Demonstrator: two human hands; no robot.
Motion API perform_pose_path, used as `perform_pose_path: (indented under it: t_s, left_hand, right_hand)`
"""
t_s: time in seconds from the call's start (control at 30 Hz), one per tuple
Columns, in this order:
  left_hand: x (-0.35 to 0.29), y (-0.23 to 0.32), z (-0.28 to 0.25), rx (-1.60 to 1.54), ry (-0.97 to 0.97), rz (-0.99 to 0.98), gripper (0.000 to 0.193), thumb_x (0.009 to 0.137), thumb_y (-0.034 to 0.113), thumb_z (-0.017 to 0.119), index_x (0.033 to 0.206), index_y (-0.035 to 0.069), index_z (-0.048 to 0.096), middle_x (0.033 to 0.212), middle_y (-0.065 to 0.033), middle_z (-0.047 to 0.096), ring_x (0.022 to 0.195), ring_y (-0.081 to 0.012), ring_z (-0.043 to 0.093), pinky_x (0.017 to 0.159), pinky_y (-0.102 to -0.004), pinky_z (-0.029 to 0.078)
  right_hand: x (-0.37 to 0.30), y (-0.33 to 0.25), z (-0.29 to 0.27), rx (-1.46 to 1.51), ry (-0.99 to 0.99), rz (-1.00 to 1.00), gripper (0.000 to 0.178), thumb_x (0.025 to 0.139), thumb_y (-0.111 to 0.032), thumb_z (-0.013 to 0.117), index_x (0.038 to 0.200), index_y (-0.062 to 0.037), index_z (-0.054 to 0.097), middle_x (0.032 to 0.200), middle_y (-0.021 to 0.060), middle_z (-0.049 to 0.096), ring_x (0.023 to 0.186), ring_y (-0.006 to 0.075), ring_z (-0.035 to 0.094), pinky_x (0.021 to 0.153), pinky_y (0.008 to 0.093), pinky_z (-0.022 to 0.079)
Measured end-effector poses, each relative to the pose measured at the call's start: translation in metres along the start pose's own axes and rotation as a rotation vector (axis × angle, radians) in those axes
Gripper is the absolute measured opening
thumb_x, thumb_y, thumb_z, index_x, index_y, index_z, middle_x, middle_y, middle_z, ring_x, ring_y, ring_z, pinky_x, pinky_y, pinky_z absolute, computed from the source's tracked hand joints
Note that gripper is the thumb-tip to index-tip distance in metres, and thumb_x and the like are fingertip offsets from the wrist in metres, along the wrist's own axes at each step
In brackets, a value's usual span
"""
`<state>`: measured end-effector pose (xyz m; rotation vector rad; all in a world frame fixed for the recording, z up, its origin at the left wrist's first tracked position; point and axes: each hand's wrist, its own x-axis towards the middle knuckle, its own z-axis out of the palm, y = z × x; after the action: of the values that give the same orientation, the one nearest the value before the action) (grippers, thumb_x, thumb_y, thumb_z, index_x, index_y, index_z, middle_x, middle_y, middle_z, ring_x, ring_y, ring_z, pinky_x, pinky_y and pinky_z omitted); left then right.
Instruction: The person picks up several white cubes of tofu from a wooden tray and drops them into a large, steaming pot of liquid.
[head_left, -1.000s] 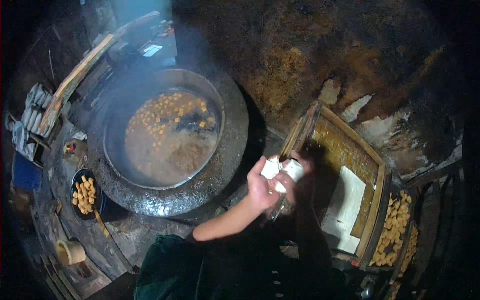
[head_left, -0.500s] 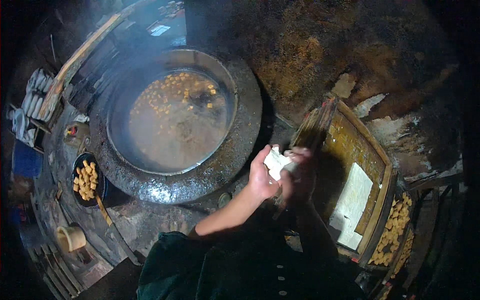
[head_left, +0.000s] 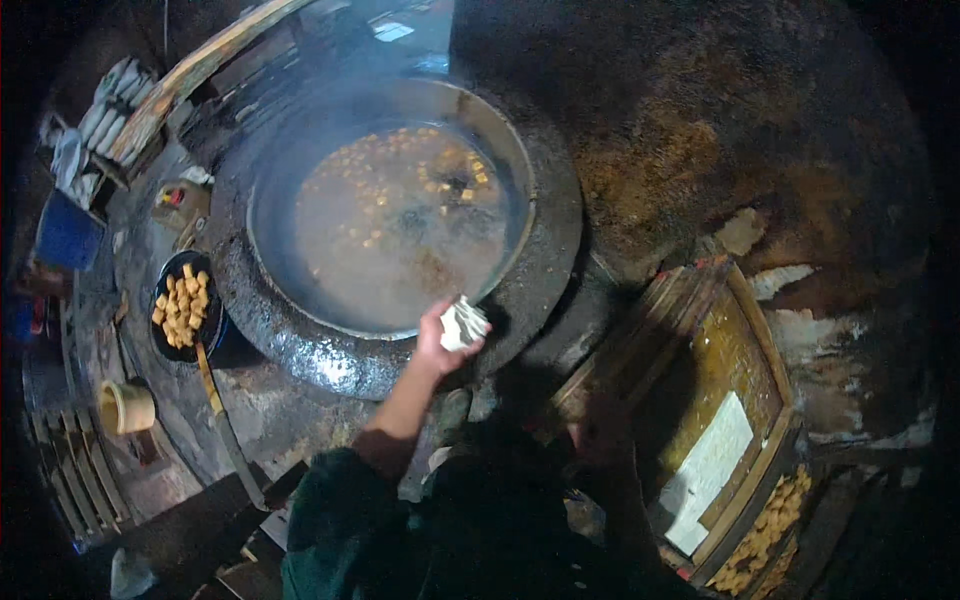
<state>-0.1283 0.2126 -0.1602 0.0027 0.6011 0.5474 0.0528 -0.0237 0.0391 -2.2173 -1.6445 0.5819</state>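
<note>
My left hand (head_left: 432, 342) holds a piece of white tofu (head_left: 464, 324) over the near rim of a big round wok (head_left: 520, 250). The tofu shows lines as if cut into strips. Golden fried tofu cubes (head_left: 380, 150) float in the cloudy, steaming liquid, mostly toward the far side. My right hand (head_left: 592, 432) is low in deep shadow beside the wooden tray (head_left: 765, 330); its fingers cannot be made out. A white tofu slab (head_left: 708, 470) lies in that tray.
A strainer ladle (head_left: 207, 375) full of fried cubes (head_left: 182, 308) rests left of the wok. Behind it stand a plastic jug (head_left: 180, 207) and a blue container (head_left: 70, 236). A beige pot (head_left: 127, 407) sits nearer. More golden pieces (head_left: 770, 525) lie at the lower right.
My hands have parted. The left carried the white tofu leftward to the wok's near rim, while the right dropped back into shadow by the tray. The view has shifted slightly.
</note>
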Motion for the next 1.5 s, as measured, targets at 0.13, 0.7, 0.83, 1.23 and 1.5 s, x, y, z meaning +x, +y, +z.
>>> perform_pose_path:
  t_s: [0.13,0.7,0.83,1.23,1.5]
  left_hand:
    - [0.053,0.068,-0.131,0.787,0.589,0.403,0.053,0.088,0.055,0.055,0.115,0.009,0.061,0.087,-0.0133,0.070,0.084,-0.0337,0.069,0.068,-0.0453,0.054]
    - [-0.045,-0.132,0.072,1.473,0.086,0.828,0.050,0.086,0.019,0.073,0.126,-0.002,0.054,0.130,-0.0204,0.053,0.120,-0.0342,0.051,0.106,-0.0416,0.038]
    - [-0.058,-0.178,0.131,1.688,-0.271,0.891,0.050,0.085,0.015,0.072,0.129,-0.001,0.054,0.138,-0.0231,0.049,0.129,-0.0360,0.046,0.110,-0.0425,0.034]
    - [-0.092,-0.276,0.163,2.064,-0.481,0.842,0.058,0.086,0.024,0.072,0.136,0.004,0.049,0.149,-0.0272,0.035,0.135,-0.0432,0.039,0.113,-0.0474,0.031]
    - [-0.088,-0.288,0.163,2.155,-0.395,0.941,0.057,0.084,0.021,0.073,0.134,0.003,0.052,0.145,-0.0272,0.038,0.132,-0.0454,0.042,0.109,-0.0469,0.036]
  right_hand:
    - [-0.010,0.016,-0.001,0.034,-0.058,-0.014,0.035,0.084,-0.016,0.067,0.118,-0.0060,0.064,0.120,0.0189,0.063,0.117,0.0419,0.056,0.103,0.0525,0.043]
    - [-0.144,0.216,0.004,-0.062,0.694,0.421,0.039,0.088,-0.013,0.063,0.124,0.0021,0.059,0.123,0.0242,0.061,0.117,0.0374,0.057,0.100,0.0429,0.045]
    - [-0.248,0.263,-0.017,-0.208,0.661,0.690,0.048,0.084,-0.021,0.069,0.125,0.0011,0.058,0.115,0.0227,0.063,0.106,0.0367,0.062,0.092,0.0424,0.049]
    - [-0.374,0.354,-0.022,-0.251,0.517,1.340,0.062,0.091,-0.056,0.051,0.121,-0.0015,0.055,0.098,0.0306,0.066,0.097,0.0479,0.065,0.082,0.0560,0.052]
    - [-0.411,0.420,0.027,-0.325,0.620,1.084,0.057,0.079,-0.036,0.070,0.121,0.0009,0.057,0.107,0.0201,0.063,0.108,0.0352,0.060,0.094,0.0447,0.050]
